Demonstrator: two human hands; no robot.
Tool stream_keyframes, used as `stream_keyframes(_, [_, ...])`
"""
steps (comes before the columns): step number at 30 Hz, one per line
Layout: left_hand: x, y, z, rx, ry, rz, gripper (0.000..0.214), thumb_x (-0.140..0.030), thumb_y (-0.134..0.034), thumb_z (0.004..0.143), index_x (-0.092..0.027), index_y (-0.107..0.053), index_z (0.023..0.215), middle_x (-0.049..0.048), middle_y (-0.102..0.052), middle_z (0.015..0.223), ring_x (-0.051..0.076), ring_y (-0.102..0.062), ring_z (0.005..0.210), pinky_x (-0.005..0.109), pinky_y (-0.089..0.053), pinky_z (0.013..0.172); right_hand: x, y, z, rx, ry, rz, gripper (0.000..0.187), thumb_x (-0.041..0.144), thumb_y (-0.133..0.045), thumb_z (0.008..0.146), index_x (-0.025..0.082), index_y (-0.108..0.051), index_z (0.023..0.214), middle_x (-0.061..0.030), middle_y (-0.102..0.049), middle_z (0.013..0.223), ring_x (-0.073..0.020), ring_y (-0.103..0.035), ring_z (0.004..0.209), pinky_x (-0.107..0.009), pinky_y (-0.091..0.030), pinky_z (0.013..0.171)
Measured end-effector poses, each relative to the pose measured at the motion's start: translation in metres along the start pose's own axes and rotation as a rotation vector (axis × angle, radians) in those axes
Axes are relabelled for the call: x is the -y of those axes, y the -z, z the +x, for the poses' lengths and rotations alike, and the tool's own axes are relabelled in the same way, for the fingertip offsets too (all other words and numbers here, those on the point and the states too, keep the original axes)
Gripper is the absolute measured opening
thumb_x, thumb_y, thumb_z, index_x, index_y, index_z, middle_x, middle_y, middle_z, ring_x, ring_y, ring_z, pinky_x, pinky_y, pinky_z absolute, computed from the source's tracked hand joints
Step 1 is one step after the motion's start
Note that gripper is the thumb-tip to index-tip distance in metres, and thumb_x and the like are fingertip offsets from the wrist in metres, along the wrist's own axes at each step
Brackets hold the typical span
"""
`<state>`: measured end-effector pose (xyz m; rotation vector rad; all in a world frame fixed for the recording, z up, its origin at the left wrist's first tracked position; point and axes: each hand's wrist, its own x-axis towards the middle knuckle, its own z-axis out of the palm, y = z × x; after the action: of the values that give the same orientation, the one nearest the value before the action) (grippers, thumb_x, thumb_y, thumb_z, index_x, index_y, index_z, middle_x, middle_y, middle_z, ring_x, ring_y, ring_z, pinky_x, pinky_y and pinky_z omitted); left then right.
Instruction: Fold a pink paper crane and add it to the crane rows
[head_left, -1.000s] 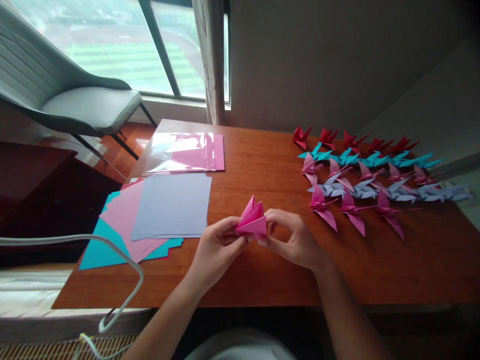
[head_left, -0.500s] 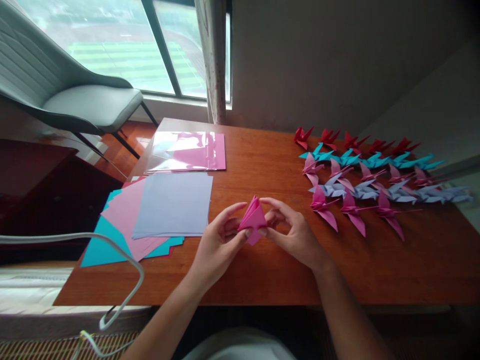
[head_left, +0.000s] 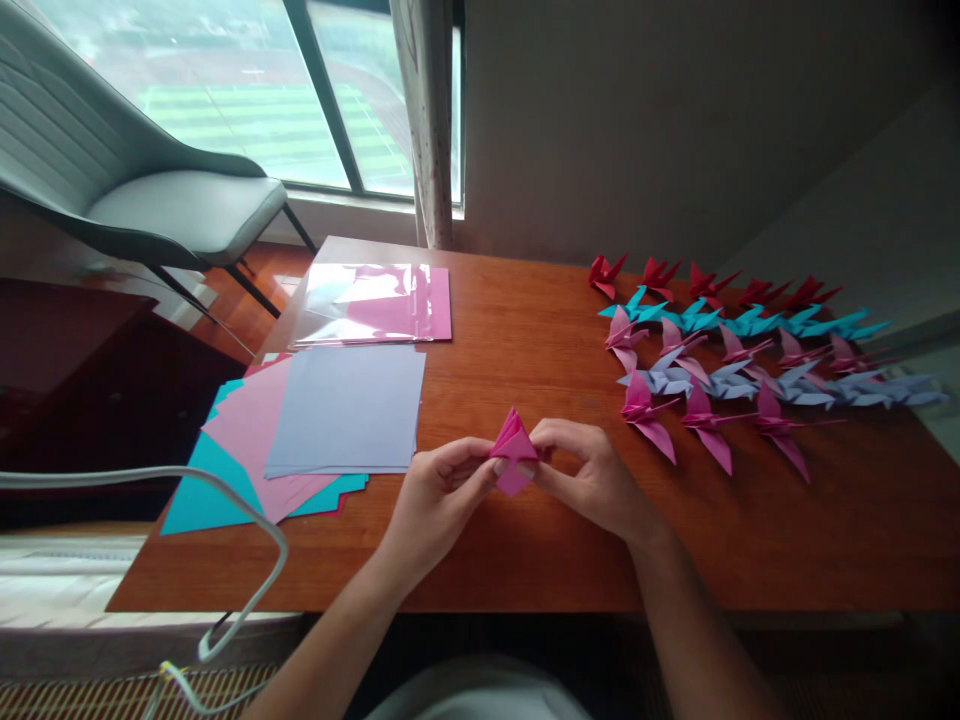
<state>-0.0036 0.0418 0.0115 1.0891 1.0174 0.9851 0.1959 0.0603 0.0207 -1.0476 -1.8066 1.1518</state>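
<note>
A folded piece of pink origami paper (head_left: pixel 514 447) is held over the table between both hands, its pointed tip facing away from me and a lighter flap hanging toward me. My left hand (head_left: pixel 442 490) pinches its left corner between thumb and fingers. On the opposite corner, my right hand (head_left: pixel 589 475) has the same thumb-and-finger pinch. Some fingers are curled out of sight behind the paper. Nearest on the right stands a row of pink paper cranes (head_left: pixel 701 415).
Behind those cranes are rows of lavender, light pink, turquoise (head_left: pixel 697 315) and red cranes (head_left: pixel 705 285). Left of my hands lie lavender sheets (head_left: pixel 345 410) over pink and turquoise sheets (head_left: pixel 225 480). A clear packet (head_left: pixel 367 303) lies beyond. A white cable (head_left: pixel 255 510) curves at the left edge.
The fingers of both hands have drawn down from the paper's top to its side corners. The folded paper's tip sits lower and its upper layers look more spread.
</note>
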Motion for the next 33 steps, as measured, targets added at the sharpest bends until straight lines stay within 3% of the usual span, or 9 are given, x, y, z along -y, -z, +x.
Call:
stream_keyframes(6, [0.0022, -0.002, -0.0005, 0.024, 0.015, 0.027, 0.02, -0.033, -0.075, 0.085, -0.016, -0.077, 0.095, 0.0053, -0.079, 0.087, 0.019, -0.074, 0.078, 0.026, -0.059, 0.074, 0.0024, 0.0013, -0.0009, -0.018, -0.031, 0.01, 0.022, 0.042, -0.072, 0.089, 0.021, -0.073, 0.097, -0.0021, -0.067, 0.084, -0.0166, -0.06, 0.075, -0.029, -0.049, 0.071])
stream_keyframes(12, [0.0001, -0.002, 0.0011, 0.004, 0.043, -0.155, 0.025, -0.025, -0.081, 0.08, -0.017, -0.073, 0.102, 0.0057, -0.079, 0.103, 0.019, -0.074, 0.094, 0.025, -0.058, 0.084, -0.0007, -0.0005, -0.0017, -0.059, -0.028, 0.091, 0.019, 0.041, -0.073, 0.088, 0.022, -0.072, 0.089, -0.0023, -0.068, 0.084, -0.0175, -0.062, 0.078, -0.03, -0.051, 0.072])
stream_keyframes(17, [-0.0043, -0.0029, 0.0006, 0.081, 0.061, -0.138, 0.019, -0.026, -0.081, 0.08, -0.016, -0.076, 0.095, 0.0055, -0.079, 0.093, 0.018, -0.073, 0.086, 0.023, -0.057, 0.08, -0.0011, -0.0027, -0.0037, -0.148, 0.008, 0.186, 0.022, 0.042, -0.075, 0.086, 0.022, -0.069, 0.089, -0.0034, -0.069, 0.088, -0.0185, -0.064, 0.081, -0.029, -0.054, 0.071])
stream_keyframes(24, [-0.0006, -0.0015, -0.0004, -0.072, -0.008, -0.018, 0.018, -0.03, -0.079, 0.082, -0.015, -0.078, 0.092, 0.0058, -0.079, 0.089, 0.019, -0.071, 0.082, 0.025, -0.056, 0.074, 0.003, -0.0006, -0.0034, -0.029, -0.042, 0.104, 0.017, 0.035, -0.073, 0.089, 0.022, -0.069, 0.099, -0.004, -0.069, 0.096, -0.0198, -0.065, 0.089, -0.031, -0.054, 0.08])
stream_keyframes(33, [0.0009, 0.0007, -0.0006, -0.029, -0.023, 0.002, 0.017, -0.031, -0.079, 0.082, -0.015, -0.078, 0.087, 0.0041, -0.074, 0.079, 0.017, -0.066, 0.074, 0.023, -0.052, 0.069, 0.0026, 0.001, -0.0035, -0.025, -0.053, 0.11, 0.017, 0.033, -0.073, 0.088, 0.022, -0.07, 0.101, -0.0035, -0.069, 0.097, -0.0196, -0.066, 0.091, -0.031, -0.053, 0.082])
